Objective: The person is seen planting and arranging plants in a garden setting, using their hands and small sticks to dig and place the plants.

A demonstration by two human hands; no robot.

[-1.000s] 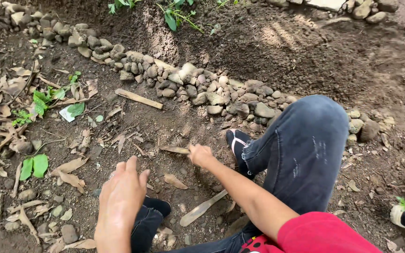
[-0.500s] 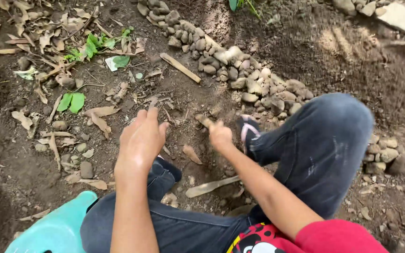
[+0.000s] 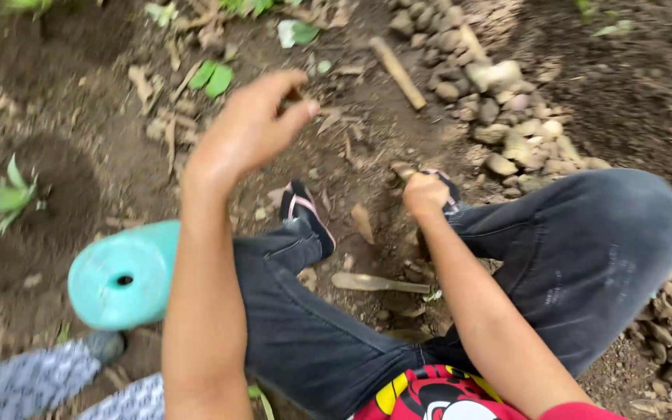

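I squat on bare soil in dark jeans [image 3: 585, 249] and black sandals [image 3: 305, 211]. My left hand [image 3: 250, 128] is raised over the ground, blurred, with fingers and thumb pinched together on a small dark bit I cannot make out. My right hand [image 3: 425, 193] is a closed fist pressed to the soil just in front of my right foot; whatever is inside it is hidden. A flat wooden stick [image 3: 379, 284] lies on the dirt between my legs. A dry leaf [image 3: 363, 222] lies between my two feet.
A turquoise plastic container [image 3: 122, 272] lies by my left leg. A line of grey stones [image 3: 507, 117] runs along the right, with a short wooden stick [image 3: 398, 71] beside it. A small green plant [image 3: 5, 194] grows at left. Patterned cloth [image 3: 33, 381] shows at bottom left.
My left hand has lifted off the ground and its fingers have closed into a pinch. My right hand stays by my right foot. The view has swung left and down.
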